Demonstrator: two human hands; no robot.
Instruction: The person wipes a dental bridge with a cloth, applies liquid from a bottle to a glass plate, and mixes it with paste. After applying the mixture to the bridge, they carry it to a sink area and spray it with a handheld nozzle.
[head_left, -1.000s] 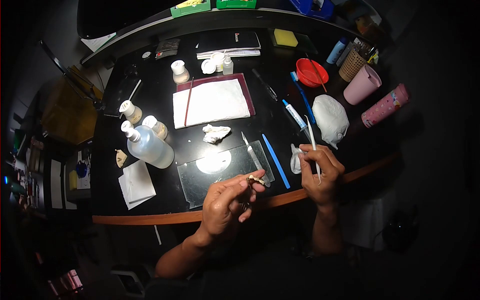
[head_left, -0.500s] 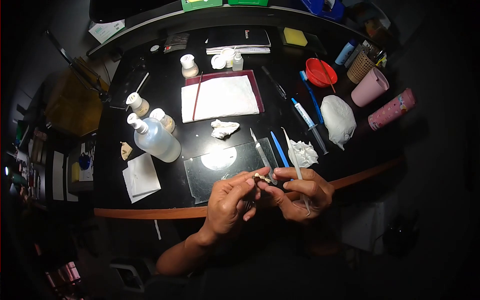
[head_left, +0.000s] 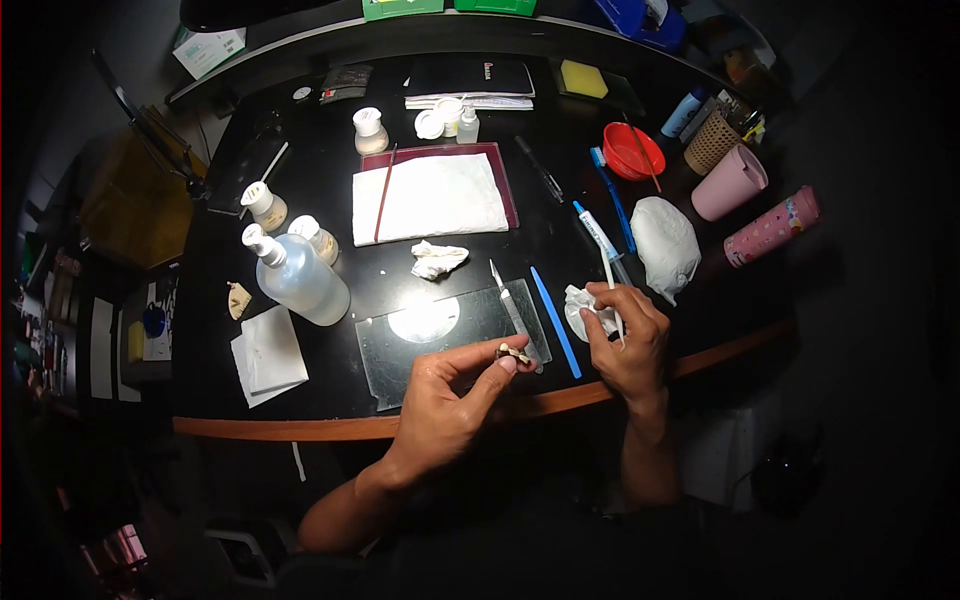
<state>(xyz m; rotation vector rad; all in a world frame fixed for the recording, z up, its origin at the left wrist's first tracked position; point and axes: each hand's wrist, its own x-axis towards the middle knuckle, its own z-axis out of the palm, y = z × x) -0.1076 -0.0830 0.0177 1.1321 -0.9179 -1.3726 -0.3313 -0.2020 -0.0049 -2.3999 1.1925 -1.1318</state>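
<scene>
1. My left hand (head_left: 440, 405) pinches a small tan piece (head_left: 514, 353) between thumb and fingertips, held above the near edge of the glass slab (head_left: 450, 335).
2. My right hand (head_left: 628, 340) has its fingers closed round a thin white tool (head_left: 610, 290), tip pointing away from me; the same fingers touch a crumpled tissue (head_left: 582, 308).
3. A blue stick (head_left: 554, 320) and a metal blade (head_left: 505, 300) lie between my hands on the black table (head_left: 250, 390).

The small piece (head_left: 514, 353) pinched by fingertips is perhaps too small to identify.
</scene>
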